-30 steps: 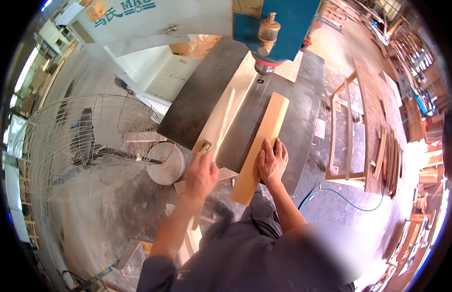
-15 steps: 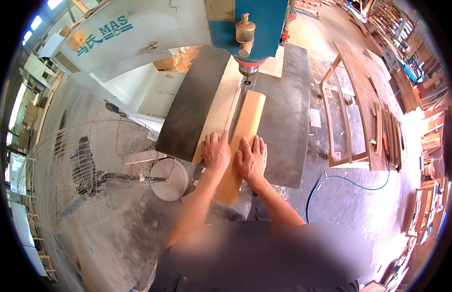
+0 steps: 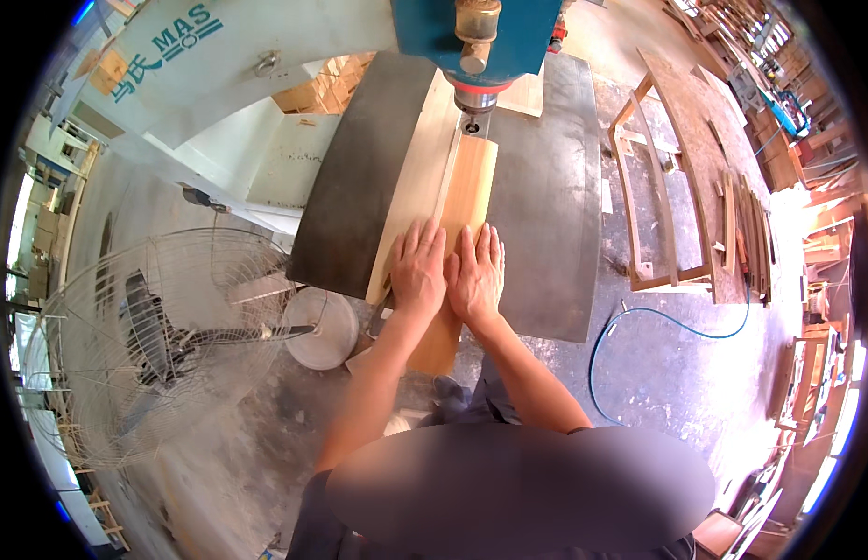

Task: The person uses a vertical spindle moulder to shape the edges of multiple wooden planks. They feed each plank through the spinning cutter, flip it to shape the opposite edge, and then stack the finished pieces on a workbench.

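Observation:
My left hand (image 3: 420,271) lies flat where a pale wooden guide board (image 3: 406,215) with a narrow strip along its right edge meets a yellow-brown plank (image 3: 466,177). My right hand (image 3: 473,275) rests flat on that plank, fingers pointing away from me, close beside the left. Both boards lie lengthwise on a dark metal machine table (image 3: 541,215). At the plank's far end, a bit (image 3: 471,128) hangs below a spindle (image 3: 473,98) with a red ring on a blue machine head (image 3: 424,28).
A wire-caged fan (image 3: 154,336) stands left, beside a round pale base (image 3: 320,327). A white machine body (image 3: 275,159) rises behind. At right are a tilted wooden frame table (image 3: 695,159) with stacked strips (image 3: 756,243), a blue hose (image 3: 677,322) on the floor and piled timber.
My left hand has moved from the guide board's near end up beside the right. The plank has shifted left against the guide and forward toward the bit, both hands moving along with it.

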Motion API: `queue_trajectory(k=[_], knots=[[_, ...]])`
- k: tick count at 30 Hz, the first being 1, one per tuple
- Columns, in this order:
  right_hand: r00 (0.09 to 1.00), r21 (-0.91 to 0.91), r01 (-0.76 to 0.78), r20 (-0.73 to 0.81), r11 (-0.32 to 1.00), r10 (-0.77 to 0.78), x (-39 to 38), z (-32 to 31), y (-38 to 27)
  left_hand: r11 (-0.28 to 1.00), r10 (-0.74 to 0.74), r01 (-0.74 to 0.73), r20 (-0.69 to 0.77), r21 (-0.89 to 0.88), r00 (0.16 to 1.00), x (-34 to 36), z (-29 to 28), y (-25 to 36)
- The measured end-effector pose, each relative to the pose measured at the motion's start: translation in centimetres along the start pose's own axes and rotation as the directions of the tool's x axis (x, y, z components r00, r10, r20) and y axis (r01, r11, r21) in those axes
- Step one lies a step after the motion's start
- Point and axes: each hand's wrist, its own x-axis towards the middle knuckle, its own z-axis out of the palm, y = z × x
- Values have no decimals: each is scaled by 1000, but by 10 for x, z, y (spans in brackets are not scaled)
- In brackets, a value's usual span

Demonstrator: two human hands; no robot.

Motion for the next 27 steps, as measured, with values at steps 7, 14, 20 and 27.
queue_trajectory(k=[7, 14, 20, 27], knots=[[999, 11, -49, -4, 999, 49, 20, 9, 8, 1000, -13, 14, 44, -22, 999, 18, -3, 0], [997, -85, -11, 72, 996, 18, 44, 9, 17, 991, 133, -116, 319, -71, 938, -68, -74, 27], [992, -82, -58, 104, 995, 67, 50, 12, 19, 988, 131, -102, 267, -117, 955, -78, -71, 34], [993, -91, -52, 101, 995, 61, 57, 13, 21, 992, 116, -93, 357, -81, 927, -74, -66, 38]])
